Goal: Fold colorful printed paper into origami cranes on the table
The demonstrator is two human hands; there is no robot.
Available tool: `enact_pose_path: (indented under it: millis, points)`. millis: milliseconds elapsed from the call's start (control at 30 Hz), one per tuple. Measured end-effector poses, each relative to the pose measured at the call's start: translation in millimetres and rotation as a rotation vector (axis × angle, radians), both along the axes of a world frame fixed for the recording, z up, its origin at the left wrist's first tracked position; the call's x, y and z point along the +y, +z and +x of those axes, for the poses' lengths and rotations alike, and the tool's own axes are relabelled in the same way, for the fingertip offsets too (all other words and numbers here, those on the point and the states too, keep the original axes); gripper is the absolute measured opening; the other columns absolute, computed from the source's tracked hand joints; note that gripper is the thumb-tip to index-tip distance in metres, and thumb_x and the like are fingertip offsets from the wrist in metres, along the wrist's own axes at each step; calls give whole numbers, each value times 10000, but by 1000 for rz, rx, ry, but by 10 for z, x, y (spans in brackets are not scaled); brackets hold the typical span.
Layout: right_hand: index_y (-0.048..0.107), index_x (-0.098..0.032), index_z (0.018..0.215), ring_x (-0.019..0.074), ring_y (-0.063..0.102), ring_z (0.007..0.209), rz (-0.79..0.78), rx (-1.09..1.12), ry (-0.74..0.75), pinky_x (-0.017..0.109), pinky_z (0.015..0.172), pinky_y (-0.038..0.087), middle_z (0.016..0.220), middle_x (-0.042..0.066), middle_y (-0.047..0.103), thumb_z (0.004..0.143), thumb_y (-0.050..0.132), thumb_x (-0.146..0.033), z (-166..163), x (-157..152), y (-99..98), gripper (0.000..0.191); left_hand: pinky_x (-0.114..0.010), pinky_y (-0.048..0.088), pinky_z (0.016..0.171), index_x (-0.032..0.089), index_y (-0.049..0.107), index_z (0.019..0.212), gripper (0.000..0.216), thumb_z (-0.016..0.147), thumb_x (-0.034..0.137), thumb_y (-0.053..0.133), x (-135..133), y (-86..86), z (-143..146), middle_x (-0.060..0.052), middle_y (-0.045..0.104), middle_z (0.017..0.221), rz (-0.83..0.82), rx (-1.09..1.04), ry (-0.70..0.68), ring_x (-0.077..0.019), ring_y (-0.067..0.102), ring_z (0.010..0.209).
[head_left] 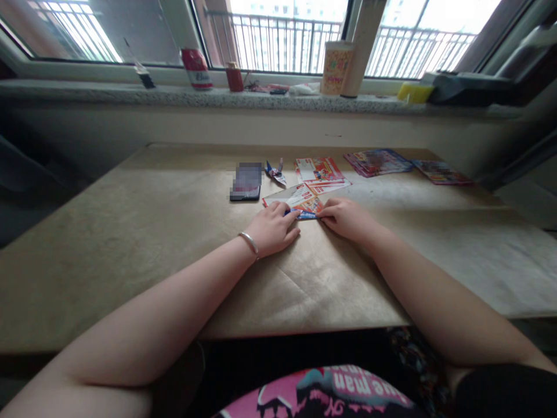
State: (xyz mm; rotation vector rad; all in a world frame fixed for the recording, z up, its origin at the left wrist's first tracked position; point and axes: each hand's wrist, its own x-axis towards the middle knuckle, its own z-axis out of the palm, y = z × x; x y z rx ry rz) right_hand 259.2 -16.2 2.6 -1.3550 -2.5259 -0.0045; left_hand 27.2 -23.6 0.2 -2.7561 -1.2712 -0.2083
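A printed paper sheet (pixel 310 203) in red, white and orange lies before me, with a blue strip folded along its near edge. My left hand (pixel 273 229), with a silver bangle at the wrist, rests over the sheet's left near part. Its fingers are stretched out on the paper, and the thumb lies apart on the table. At the right end of the blue strip, my right hand (pixel 348 219) pinches the corner between thumb and fingertips. Just behind the sheet are more red and white printed sheets (pixel 319 170). A folded paper crane (pixel 275 173) sits to their left.
A phone (pixel 246 183) lies left of the crane on the beige tabletop (pixel 152 244). Stacks of colourful printed sheets (pixel 378 161) are at the back right. The windowsill (pixel 261 100) holds a red can (pixel 196 68), a paper cup (pixel 336 67) and a yellow item (pixel 414 93).
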Motion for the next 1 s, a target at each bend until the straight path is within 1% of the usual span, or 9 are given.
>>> enact_pose_path:
  millis: [100, 167, 233, 300, 400, 633, 900, 1000]
  points:
    - [772, -217, 977, 187, 641, 883, 5, 32, 33, 301, 866, 474, 959, 76, 710, 868, 555, -197, 26, 31, -29, 243, -395, 357, 1073, 125, 503, 1366, 531, 947, 442, 425, -9, 15, 13, -130, 527, 1328, 15, 37, -36, -287, 456, 1219]
    - [770, -216, 980, 181, 642, 875, 1, 53, 44, 294, 865, 477, 953, 71, 709, 861, 557, -189, 50, 50, -40, 245, -391, 364, 1061, 109, 494, 1371, 559, 950, 467, 415, -10, 22, 16, -132, 546, 1310, 15, 58, -46, -287, 474, 1193]
    - [768, -217, 979, 173, 643, 841, -16, 66, 38, 284, 838, 484, 929, 62, 710, 849, 560, -174, 70, 61, -37, 250, -390, 380, 1035, 134, 484, 1382, 570, 946, 495, 414, -7, 21, 14, -124, 564, 1281, 12, 59, -48, -283, 492, 1164]
    - [769, -219, 970, 167, 644, 814, -35, 74, 24, 274, 810, 488, 912, 55, 711, 838, 553, -153, 86, 63, -21, 262, -392, 390, 1012, 187, 475, 1390, 554, 943, 509, 415, -1, 13, 8, -112, 562, 1278, 13, 47, -53, -276, 503, 1144]
    - [770, -219, 959, 165, 647, 821, -50, 67, 2, 264, 805, 487, 931, 53, 714, 820, 528, -116, 101, 56, 13, 297, -402, 395, 992, 238, 488, 1374, 523, 939, 518, 414, 7, 4, 2, -102, 555, 1280, 18, 35, -56, -277, 502, 1135]
    - [773, -216, 970, 176, 651, 873, -103, -12, -63, 265, 842, 474, 967, 49, 717, 793, 483, -85, 115, 42, 72, 364, -393, 386, 992, 225, 503, 1361, 521, 941, 516, 399, 10, 21, 5, -108, 558, 1266, 26, 49, -73, -278, 497, 1130]
    - [782, -255, 970, 178, 650, 864, -138, -84, -109, 270, 804, 464, 1000, 40, 719, 819, 495, -144, 130, 24, 128, 343, -388, 381, 996, 233, 505, 1359, 521, 937, 523, 407, 20, 0, -2, -98, 556, 1270, 19, 38, -67, -271, 493, 1141]
    - [780, -280, 975, 172, 647, 859, -144, -97, -137, 266, 766, 459, 1016, 24, 717, 831, 498, -174, 146, 10, 146, 333, -385, 385, 992, 235, 508, 1357, 518, 936, 521, 413, 17, 2, 1, -95, 557, 1269, 16, 37, -65, -269, 496, 1138]
